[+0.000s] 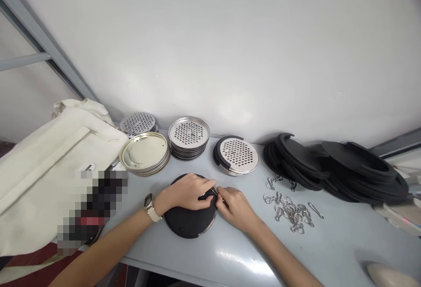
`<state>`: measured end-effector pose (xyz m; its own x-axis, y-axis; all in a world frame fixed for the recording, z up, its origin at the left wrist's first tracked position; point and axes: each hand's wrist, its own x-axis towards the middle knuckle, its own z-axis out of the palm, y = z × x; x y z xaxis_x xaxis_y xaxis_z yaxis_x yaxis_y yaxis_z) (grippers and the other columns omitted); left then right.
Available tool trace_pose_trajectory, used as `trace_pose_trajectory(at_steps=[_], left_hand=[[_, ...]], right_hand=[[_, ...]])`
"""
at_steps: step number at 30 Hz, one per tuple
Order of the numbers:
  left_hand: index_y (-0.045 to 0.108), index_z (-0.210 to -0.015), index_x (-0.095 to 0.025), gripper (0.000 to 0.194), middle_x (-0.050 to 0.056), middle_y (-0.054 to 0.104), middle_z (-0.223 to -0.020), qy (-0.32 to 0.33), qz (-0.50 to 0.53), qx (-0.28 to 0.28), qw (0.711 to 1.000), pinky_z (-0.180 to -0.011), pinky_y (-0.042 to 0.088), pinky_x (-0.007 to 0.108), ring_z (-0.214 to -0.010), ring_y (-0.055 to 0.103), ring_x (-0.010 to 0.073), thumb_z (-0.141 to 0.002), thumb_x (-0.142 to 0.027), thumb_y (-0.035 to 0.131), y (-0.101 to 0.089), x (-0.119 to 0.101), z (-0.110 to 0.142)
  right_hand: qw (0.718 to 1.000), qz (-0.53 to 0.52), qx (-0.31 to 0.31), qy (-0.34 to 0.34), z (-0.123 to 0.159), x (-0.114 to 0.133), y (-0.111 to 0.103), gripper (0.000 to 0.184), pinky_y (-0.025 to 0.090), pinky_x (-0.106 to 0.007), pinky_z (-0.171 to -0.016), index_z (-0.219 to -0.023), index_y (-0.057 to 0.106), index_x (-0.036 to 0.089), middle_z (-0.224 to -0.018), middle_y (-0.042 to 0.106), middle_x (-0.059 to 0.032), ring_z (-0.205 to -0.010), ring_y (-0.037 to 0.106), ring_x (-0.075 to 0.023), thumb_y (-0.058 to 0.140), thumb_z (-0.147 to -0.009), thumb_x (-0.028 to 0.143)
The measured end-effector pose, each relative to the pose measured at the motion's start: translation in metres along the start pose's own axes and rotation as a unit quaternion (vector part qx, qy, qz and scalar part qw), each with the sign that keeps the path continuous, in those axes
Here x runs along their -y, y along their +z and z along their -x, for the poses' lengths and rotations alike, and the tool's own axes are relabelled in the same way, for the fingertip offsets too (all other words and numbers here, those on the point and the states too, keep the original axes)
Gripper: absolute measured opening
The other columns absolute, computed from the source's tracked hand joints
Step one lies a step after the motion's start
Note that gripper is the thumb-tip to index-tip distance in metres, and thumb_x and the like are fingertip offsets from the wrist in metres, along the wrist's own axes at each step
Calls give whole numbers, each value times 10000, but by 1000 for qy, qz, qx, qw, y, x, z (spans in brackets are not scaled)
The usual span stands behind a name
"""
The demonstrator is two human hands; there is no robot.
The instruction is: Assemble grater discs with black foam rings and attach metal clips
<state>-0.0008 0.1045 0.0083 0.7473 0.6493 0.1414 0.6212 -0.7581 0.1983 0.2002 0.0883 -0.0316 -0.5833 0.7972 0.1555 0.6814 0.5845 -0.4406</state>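
Note:
A black round disc (189,221) lies on the table in front of me, with a thin strip of metal edge showing on its lower right. My left hand (190,192) reaches across the top of it, thumb and index finger closed at the right rim. Fingertip to fingertip with it, my right hand (234,206) pinches at the same spot. A thin shiny metal wire clip (213,191) shows between the two hands; most of it is hidden by fingers. To the right lies a loose pile of metal wire clips (291,210).
Behind the disc stand stacks of gold-coloured lids (144,151), perforated metal discs (190,134) and a perforated disc with a black rim piece (239,153). Black curved covers (355,164) are heaped at the right. A cream cloth bag (66,159) lies left, against the wall (230,50).

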Motion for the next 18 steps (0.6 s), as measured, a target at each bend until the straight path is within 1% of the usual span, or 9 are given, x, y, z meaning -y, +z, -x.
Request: trace_pose_trajectory(at_steps=[4, 10, 18], left_hand=[[445, -849, -198, 116, -8, 592, -676, -1, 9, -6, 1000, -536, 324, 297, -596, 573, 167, -851, -304, 490, 1, 0, 0], [450, -865, -195, 115, -1, 613, -710, -5, 0, 3, 1000, -542, 307, 289, -613, 576, 166, -862, -307, 478, 3, 0, 0], [439, -836, -195, 112, -5, 608, -706, -7, -16, 6, 1000, -539, 302, 294, -613, 576, 164, -865, -297, 474, 0, -1, -2]], right_hand=[[1000, -5, -3, -2, 0, 1, -1, 188, 286, -252, -571, -711, 422, 204, -597, 477, 18, -568, 443, -134, 383, -891, 169], [1000, -21, 4, -3, 1, 1, -3, 230, 291, -246, -575, -716, 414, 203, -607, 478, 17, -568, 442, -128, 350, -937, 210], [1000, -22, -12, -8, 0, 1, -2, 218, 302, -247, -565, -713, 447, 199, -596, 475, 21, -555, 432, -125, 383, -921, 188]])
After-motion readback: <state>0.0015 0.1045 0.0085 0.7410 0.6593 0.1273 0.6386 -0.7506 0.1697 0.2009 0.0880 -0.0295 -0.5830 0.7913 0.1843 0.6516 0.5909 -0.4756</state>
